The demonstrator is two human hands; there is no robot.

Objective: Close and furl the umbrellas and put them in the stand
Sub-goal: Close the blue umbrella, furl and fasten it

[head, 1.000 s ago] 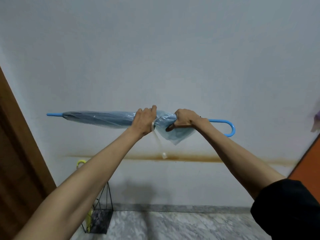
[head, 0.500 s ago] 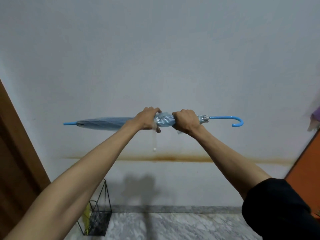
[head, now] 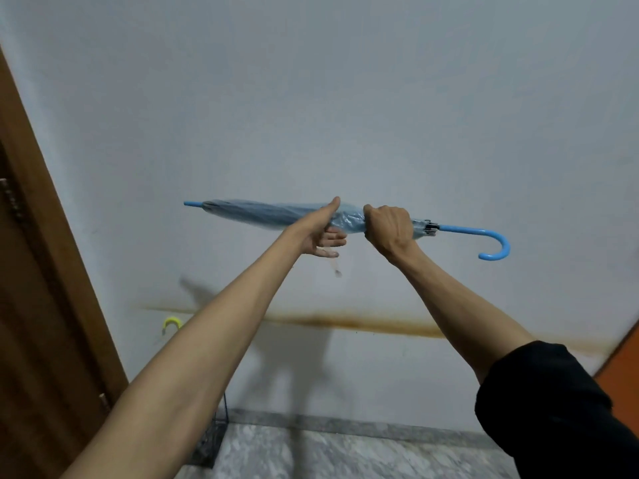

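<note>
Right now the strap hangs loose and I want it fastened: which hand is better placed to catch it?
Left. The left hand is open, and the strap dangles just below its fingers. The right hand grips the furled umbrella and is busy.

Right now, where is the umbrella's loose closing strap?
Head view, centre: the strap dangles just below the left hand, under the furled blue umbrella.
</note>
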